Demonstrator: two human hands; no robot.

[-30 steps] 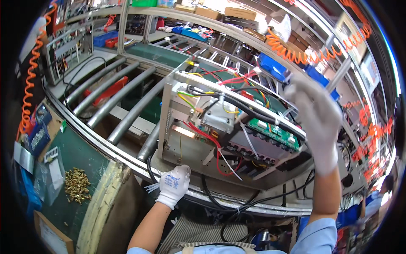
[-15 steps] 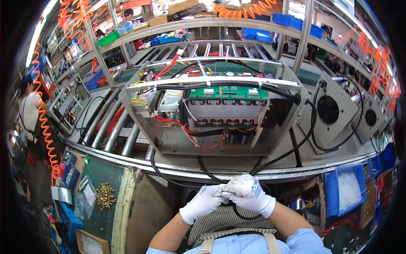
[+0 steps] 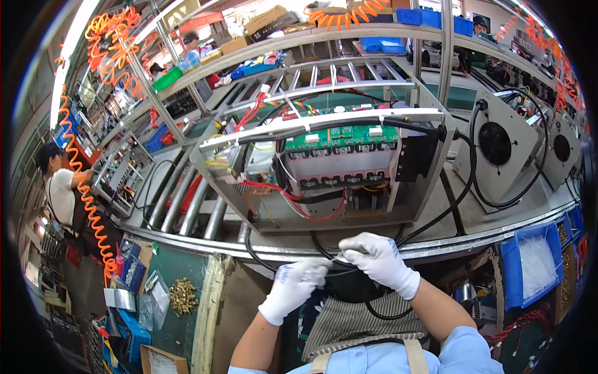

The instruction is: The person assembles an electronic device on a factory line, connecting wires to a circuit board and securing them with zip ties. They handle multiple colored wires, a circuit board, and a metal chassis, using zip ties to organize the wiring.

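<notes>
Both my hands wear white gloves and sit close together in front of the conveyor's near edge. The fingertips of my left hand (image 3: 295, 288) are pressed together and slightly blurred. A little higher, my right hand (image 3: 381, 262) pinches with thumb and fingers. Whatever lies between the fingers is too small to make out. A black cable (image 3: 387, 316) loops below my right hand, over my striped apron. Beyond my hands stands an open metal chassis (image 3: 215, 187) with a green circuit board (image 3: 339, 138), red wires (image 3: 274, 186) and thick black cables along its top bar.
Metal rollers (image 3: 180, 206) run left of the chassis; fan panels (image 3: 495, 146) stand to its right. Brass-coloured fasteners (image 3: 183, 296) lie on the green bench at left. A blue bin (image 3: 512, 274) holds white strips at right. Another person (image 3: 62, 193) works at far left.
My hands have drawn apart, the right one rising slightly to the upper right. The whole view has shifted, so the chassis and benches sit farther right.
</notes>
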